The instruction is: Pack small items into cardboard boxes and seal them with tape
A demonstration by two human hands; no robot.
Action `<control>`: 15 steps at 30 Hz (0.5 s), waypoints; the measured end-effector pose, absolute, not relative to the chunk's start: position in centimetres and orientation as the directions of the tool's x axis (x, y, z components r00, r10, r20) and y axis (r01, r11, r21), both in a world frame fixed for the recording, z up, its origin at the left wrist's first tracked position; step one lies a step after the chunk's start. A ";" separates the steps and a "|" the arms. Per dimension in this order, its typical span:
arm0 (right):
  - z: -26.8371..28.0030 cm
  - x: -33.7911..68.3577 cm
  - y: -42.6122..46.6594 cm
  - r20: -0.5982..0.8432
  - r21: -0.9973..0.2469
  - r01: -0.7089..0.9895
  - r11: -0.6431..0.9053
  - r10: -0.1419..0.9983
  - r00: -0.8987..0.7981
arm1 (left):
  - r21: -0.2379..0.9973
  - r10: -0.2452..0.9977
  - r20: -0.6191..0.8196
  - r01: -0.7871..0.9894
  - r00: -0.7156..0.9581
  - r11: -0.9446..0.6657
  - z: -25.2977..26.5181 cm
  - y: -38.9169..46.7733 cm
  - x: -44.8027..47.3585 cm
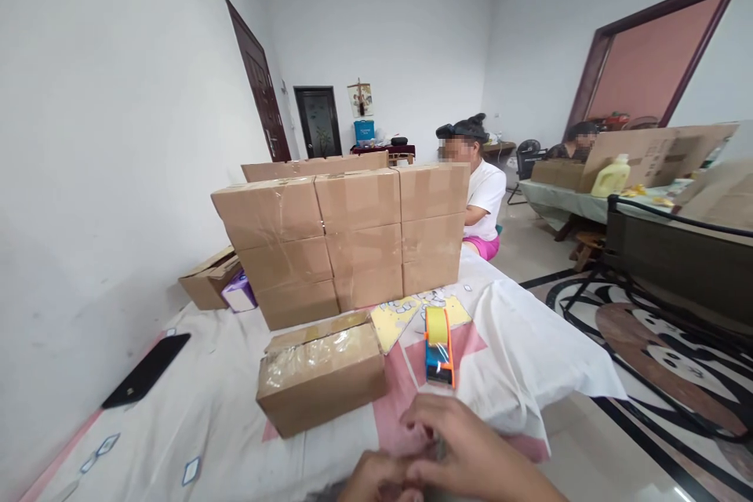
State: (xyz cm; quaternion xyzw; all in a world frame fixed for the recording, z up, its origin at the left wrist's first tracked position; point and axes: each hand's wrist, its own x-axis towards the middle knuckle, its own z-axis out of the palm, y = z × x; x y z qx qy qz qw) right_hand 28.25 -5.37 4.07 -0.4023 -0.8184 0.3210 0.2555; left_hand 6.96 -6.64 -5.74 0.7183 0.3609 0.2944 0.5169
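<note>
My left hand [376,477] and my right hand [450,435] are close together at the bottom edge of the view, over the near edge of the cloth. Both have curled fingers, and whatever is between them is too small or hidden to make out. Just beyond the right hand, a tape dispenser [438,349] with a yellow roll and blue and orange body rests on the cloth. Left of it lies a closed cardboard box [323,376] with shiny clear tape along its top. Behind that rises a stacked wall of taped cardboard boxes [365,243].
A patterned cloth [229,408] covers the table. At left are a black flat object [147,369], an opened carton [209,278] and a purple-white pack [240,294]. A person in a white shirt [485,196] sits beyond the boxes. A folding chair [676,274] stands at right.
</note>
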 end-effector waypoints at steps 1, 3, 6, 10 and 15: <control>3.9 27.7 -5.7 0.145 -0.707 0.498 0.503 0.792 -0.593 | 0.944 0.816 0.069 0.227 0.574 -0.240 -5.6 -6.5 7.2; 3.7 27.5 -5.8 0.154 -0.665 0.480 0.573 0.733 -0.663 | 0.926 0.812 0.080 0.258 0.578 -0.275 -5.3 -6.4 7.5; 4.2 28.2 -4.9 0.234 -0.598 0.434 0.674 0.665 -0.709 | 0.925 0.845 0.058 0.291 0.532 -0.246 -5.1 -6.4 8.0; 5.7 28.8 -4.2 0.373 -0.506 0.389 0.769 0.602 -0.706 | 0.970 0.884 0.058 0.182 0.464 -0.159 -5.3 -6.1 8.5; 8.0 28.5 -4.2 0.437 -0.589 0.318 0.743 0.623 -0.648 | 0.993 0.941 -0.116 0.041 0.318 0.109 -4.1 -5.6 7.5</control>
